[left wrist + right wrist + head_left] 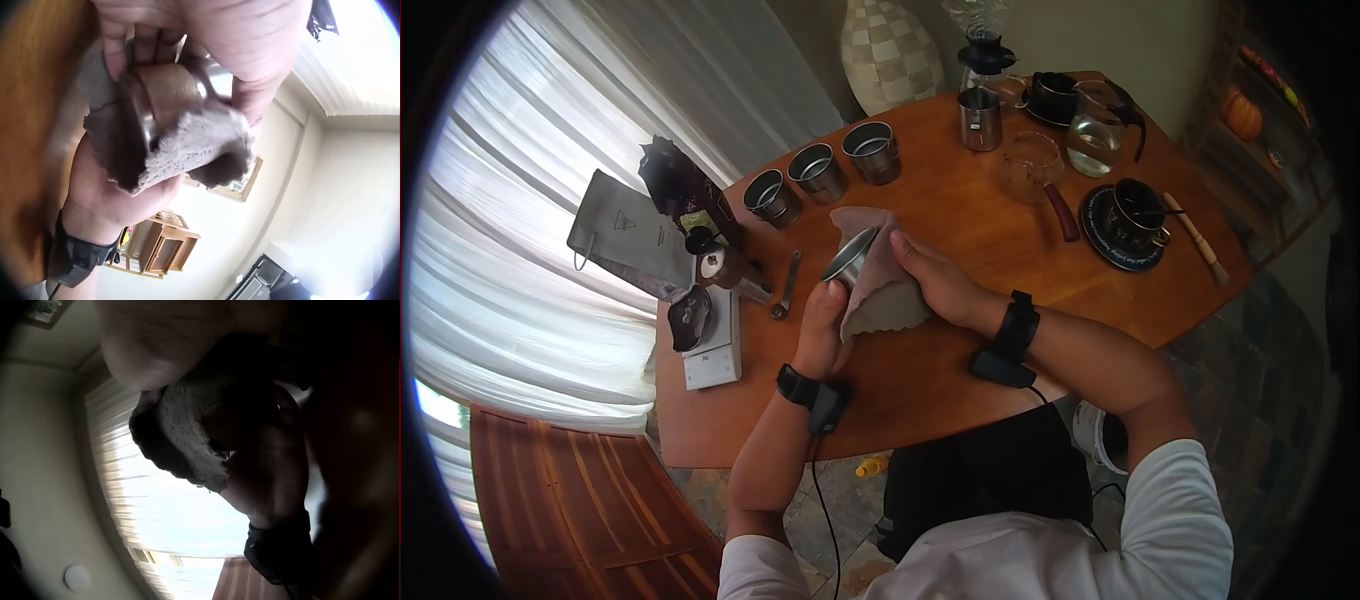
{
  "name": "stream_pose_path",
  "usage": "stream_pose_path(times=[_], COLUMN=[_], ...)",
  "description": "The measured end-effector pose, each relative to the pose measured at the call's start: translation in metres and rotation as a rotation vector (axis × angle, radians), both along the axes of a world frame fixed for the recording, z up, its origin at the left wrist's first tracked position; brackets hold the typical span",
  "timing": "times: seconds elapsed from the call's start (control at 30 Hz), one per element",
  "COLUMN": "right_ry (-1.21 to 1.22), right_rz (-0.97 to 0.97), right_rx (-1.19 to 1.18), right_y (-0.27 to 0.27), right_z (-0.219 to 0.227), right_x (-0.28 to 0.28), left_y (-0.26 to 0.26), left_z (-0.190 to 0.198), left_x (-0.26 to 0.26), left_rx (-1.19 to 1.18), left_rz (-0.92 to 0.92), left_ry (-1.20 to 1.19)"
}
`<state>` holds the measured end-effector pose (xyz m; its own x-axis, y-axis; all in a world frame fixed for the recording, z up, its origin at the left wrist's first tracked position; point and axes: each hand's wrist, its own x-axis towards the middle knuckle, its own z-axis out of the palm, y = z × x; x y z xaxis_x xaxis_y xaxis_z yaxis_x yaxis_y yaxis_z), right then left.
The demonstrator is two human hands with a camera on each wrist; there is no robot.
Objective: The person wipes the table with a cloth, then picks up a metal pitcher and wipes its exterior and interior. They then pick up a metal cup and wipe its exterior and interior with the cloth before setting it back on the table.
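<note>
In the head view my left hand point(824, 325) grips a shiny metal cup point(852, 257), tilted with its rim toward the upper left. A greyish-pink cloth point(885, 285) with a scalloped edge is draped round the cup's other side. My right hand point(940, 282) holds the cloth against the cup, its thumb up along the fabric and its other fingers mostly hidden. The left wrist view shows the cup's curved metal wall point(165, 94) between hand and cloth point(200, 140). Dark shadow covers much of the cloth point(187, 434) in the right wrist view.
Three metal cups point(816, 172) line the table's far left. Coffee bags point(635, 235), a hand grinder point(735, 272) and a white scale point(713, 365) stand left. Rightward are a steel pitcher point(980, 120), glass server point(1095, 135), handled glass pot point(1032, 170), black cup point(1138, 208) and brush point(1197, 238).
</note>
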<state>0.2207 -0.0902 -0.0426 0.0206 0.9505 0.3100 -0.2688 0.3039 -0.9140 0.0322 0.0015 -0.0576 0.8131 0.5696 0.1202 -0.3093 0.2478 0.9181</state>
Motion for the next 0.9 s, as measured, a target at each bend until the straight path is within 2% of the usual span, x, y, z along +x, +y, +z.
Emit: stream_pose_path(times=[0.07, 0.1, 0.13, 0.17, 0.2, 0.23, 0.27, 0.37, 0.43, 0.47, 0.53, 0.6, 0.67, 0.8, 0.87, 0.9], right_ry=[0.184, 0.184, 0.076, -0.031, -0.031, -0.323, -0.616, -0.697, -0.777, -0.856, -0.877, -0.898, -0.677, -0.591, -0.391, -0.391], right_rz=[0.124, 0.125, 0.012, -0.102, -0.104, -0.347, -0.586, -0.570, -0.574, -0.580, -0.561, -0.544, -0.435, -0.396, -0.212, -0.213], right_rx=[-0.183, -0.182, -0.086, 0.012, 0.016, 0.136, 0.256, 0.364, 0.414, 0.459, 0.480, 0.504, 0.452, 0.432, 0.285, 0.285], right_y=[0.002, 0.003, 0.004, 0.005, 0.005, 0.003, 0.002, -0.004, -0.005, -0.005, -0.004, -0.003, -0.004, -0.005, -0.007, -0.008], right_z=[0.002, -0.001, -0.003, -0.006, -0.009, -0.009, -0.008, 0.009, 0.012, 0.012, 0.010, 0.009, 0.008, 0.007, 0.007, 0.006], right_x=[0.008, 0.007, 0.003, -0.001, -0.006, -0.014, -0.018, -0.016, -0.012, -0.010, -0.009, -0.010, -0.013, -0.012, -0.009, -0.007], left_y=[0.001, 0.001, 0.000, 0.000, -0.001, -0.001, -0.001, -0.007, -0.015, -0.014, -0.009, -0.007, -0.009, -0.015, -0.016, -0.017], left_z=[-0.003, -0.004, -0.003, 0.000, 0.004, 0.006, 0.005, 0.003, 0.009, 0.006, 0.000, 0.001, 0.004, 0.015, 0.018, 0.019], left_x=[0.003, 0.008, 0.011, 0.011, 0.012, 0.013, 0.012, 0.009, 0.010, 0.007, 0.001, 0.001, 0.001, 0.004, 0.004, 0.004], left_rx=[0.047, 0.032, 0.018, 0.022, 0.070, 0.117, 0.118, 0.114, 0.395, 0.395, 0.173, 0.184, 0.191, 0.205, 0.190, 0.184], left_rz=[-0.041, 0.033, 0.107, 0.105, 0.185, 0.266, 0.268, 0.334, 0.346, 0.345, 0.206, 0.184, 0.162, 0.187, 0.171, 0.159], left_ry=[-0.036, -0.027, -0.019, -0.020, 0.012, 0.042, 0.039, 0.064, 0.093, 0.092, 0.183, 0.136, 0.091, 0.023, 0.015, 0.007])
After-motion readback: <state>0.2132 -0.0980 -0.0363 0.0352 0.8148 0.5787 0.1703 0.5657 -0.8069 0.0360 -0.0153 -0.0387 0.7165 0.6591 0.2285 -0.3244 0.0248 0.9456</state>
